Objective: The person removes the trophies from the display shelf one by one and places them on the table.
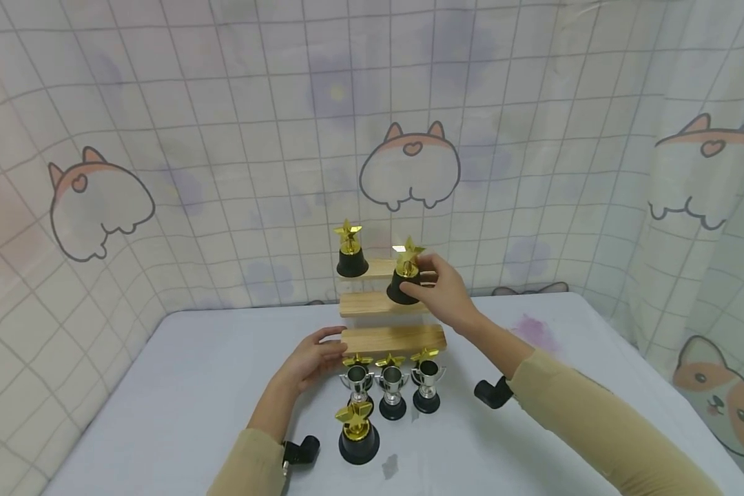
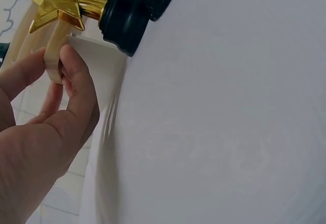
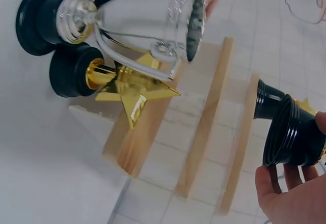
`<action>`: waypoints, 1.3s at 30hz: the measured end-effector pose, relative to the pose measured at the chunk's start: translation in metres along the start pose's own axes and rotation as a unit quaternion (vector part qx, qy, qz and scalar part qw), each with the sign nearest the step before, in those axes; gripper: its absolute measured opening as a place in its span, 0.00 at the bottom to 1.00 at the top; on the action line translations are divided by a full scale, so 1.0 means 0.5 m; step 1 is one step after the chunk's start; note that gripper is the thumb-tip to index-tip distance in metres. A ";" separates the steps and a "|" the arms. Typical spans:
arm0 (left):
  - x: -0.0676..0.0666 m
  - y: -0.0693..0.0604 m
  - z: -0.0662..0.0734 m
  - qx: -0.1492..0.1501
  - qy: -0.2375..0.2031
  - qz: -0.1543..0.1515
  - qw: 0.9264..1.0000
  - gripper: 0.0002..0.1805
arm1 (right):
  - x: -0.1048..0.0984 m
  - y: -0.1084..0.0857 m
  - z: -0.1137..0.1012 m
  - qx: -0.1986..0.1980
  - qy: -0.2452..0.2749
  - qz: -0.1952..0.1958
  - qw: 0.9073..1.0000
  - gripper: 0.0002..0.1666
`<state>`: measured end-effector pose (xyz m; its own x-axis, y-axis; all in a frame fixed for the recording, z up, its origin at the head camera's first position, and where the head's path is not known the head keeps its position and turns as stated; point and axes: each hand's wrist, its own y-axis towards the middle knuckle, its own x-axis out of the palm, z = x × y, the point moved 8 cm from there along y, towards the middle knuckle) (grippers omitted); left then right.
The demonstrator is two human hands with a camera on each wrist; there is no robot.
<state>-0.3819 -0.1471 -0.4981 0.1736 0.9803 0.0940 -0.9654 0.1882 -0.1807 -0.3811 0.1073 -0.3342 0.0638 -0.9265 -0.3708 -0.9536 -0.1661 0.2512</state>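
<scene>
In the head view my right hand point(image 1: 445, 289) holds a gold star trophy point(image 1: 404, 284) by its black base, in the air before the upper steps of a wooden tiered shelf point(image 1: 393, 340). The right wrist view shows the tilted black base point(image 3: 293, 137), its underside apart from the boards. Another star trophy point(image 1: 351, 263) stands at the left of the top step. My left hand point(image 1: 310, 358) pinches the left end of the lowest board point(image 2: 53, 61) between thumb and fingers. Three silver cup trophies point(image 1: 393, 384) stand before the shelf, partly hiding three star trophies point(image 1: 425, 355) behind them.
One more star trophy point(image 1: 359, 444) stands nearest me, in front of the left silver cup. A white cloth covers the table point(image 1: 180, 399). Behind the shelf hangs a gridded curtain point(image 1: 254, 172) with cartoon animals. Black devices point(image 1: 492, 393) are on both wrists.
</scene>
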 end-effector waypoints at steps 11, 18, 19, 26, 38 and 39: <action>-0.002 0.002 -0.005 -0.003 0.002 0.005 1.000 0.31 | -0.010 -0.064 0.012 -0.009 0.004 -0.017 1.000 0.33; 0.000 0.000 -0.008 -0.002 -0.003 0.009 1.000 0.30 | -0.011 -0.106 0.017 -0.016 0.007 -0.026 1.000 0.31; 0.001 0.000 -0.008 -0.001 -0.003 0.008 1.000 0.30 | -0.011 -0.111 0.017 -0.017 0.006 -0.026 0.999 0.30; 0.001 0.000 -0.004 0.002 -0.009 0.010 1.000 0.30 | -0.010 -0.139 0.021 -0.022 -0.004 -0.029 0.999 0.29; 0.002 -0.001 -0.003 -0.002 -0.005 0.010 1.000 0.31 | -0.004 -0.184 0.014 -0.035 0.000 -0.044 0.998 0.28; 0.002 -0.001 -0.003 -0.003 -0.004 0.010 1.000 0.31 | -0.004 -0.187 0.014 -0.033 -0.002 -0.044 0.998 0.27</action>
<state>-0.3811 -0.1458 -0.4993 0.1534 0.9833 0.0981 -0.9672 0.1698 -0.1891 -0.2940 0.1268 -0.3632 0.1456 -0.9058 -0.3978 -0.9228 -0.2693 0.2754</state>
